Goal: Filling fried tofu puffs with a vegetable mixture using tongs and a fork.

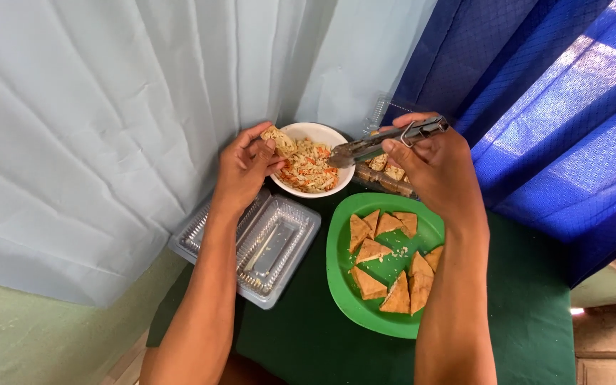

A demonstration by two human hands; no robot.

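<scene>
A small counter [301, 342] covered in dark green cloth is standing against a pale blue curtain [108, 107], with a deep blue curtain [536, 107] hanging along its right edge. At the back edge a white bowl [322, 132] is holding shredded vegetable filling [311, 167] in orange and cream. The left hand [244, 171] is hovering at the bowl's left rim, its fingers pinching a filled tofu piece [279, 140]. The right hand [436, 167] is gripping metal tongs [386, 142], fingers clenched around the handles, the tips touching the filling. Below the bowl, a green plate [340, 278] is carrying triangular fried tofu pieces [386, 260]. Near the left edge an empty clear plastic container [258, 246] is lying open. Another clear container [386, 175] with more fried pieces is sitting behind the plate, partly hidden by the right hand.
</scene>
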